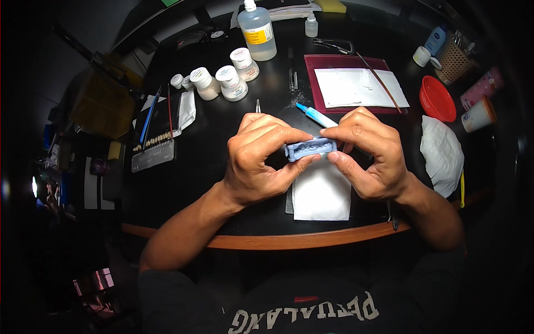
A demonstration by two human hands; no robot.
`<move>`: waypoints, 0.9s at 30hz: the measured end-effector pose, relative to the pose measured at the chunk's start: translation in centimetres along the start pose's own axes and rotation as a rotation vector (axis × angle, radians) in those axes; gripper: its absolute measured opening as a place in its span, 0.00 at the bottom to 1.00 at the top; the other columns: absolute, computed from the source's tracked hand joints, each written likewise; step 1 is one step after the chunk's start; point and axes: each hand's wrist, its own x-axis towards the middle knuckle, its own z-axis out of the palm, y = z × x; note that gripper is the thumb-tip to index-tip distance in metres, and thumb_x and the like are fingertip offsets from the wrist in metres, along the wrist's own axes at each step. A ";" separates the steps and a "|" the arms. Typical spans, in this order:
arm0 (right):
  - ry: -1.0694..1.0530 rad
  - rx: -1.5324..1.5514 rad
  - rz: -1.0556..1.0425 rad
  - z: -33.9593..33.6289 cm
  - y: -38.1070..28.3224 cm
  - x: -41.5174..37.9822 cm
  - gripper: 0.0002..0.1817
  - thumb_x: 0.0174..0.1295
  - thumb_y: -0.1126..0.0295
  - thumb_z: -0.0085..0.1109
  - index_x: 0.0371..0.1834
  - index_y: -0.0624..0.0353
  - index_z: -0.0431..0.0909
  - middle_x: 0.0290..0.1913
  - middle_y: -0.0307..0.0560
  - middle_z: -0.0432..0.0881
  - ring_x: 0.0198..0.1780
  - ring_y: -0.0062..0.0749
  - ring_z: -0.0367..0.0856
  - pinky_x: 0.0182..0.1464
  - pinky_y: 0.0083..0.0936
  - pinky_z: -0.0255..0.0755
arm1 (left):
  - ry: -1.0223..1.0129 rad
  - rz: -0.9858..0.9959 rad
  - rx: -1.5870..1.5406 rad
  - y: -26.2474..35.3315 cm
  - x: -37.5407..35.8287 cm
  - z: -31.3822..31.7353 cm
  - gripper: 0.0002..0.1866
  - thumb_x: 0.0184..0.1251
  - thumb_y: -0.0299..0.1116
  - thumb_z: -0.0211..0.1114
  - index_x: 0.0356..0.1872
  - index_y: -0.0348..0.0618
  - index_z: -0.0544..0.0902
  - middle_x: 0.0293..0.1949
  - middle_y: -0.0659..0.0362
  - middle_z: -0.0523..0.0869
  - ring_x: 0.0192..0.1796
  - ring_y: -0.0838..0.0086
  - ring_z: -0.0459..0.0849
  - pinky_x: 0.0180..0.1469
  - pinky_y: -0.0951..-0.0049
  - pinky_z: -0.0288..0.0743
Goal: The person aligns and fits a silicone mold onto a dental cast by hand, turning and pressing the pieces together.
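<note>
My left hand point(255, 157) and my right hand point(371, 155) pinch the two ends of a small blue dental impression point(311, 148) between thumbs and index fingers. A row of rounded, tooth-like hollows faces me. It is held above a folded white paper sheet point(321, 195). Just behind my right fingertips lies a blue-tipped tube or syringe point(316, 116), partly hidden. A thin metal tip point(257, 106) sticks out beyond my left knuckles; the rest of it is covered.
White-lidded jars point(231, 83) and a large bottle point(257, 34) stand at the back left. A tooth shade guide point(153, 155) lies left. Behind, a brush point(384, 86) crosses a paper-covered maroon board point(328, 60). A red bowl point(436, 99) and white cloth point(442, 153) are right.
</note>
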 end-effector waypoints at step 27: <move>-0.027 -0.049 0.058 0.5 0.2 -0.3 0.14 0.63 0.77 0.75 0.51 0.69 0.90 0.36 0.50 0.88 0.37 0.34 0.83 0.35 0.30 0.76 | 0.010 0.014 0.007 0.3 0.2 0.0 0.16 0.53 0.32 0.91 0.39 0.41 0.93 0.32 0.60 0.93 0.37 0.71 0.91 0.48 0.69 0.76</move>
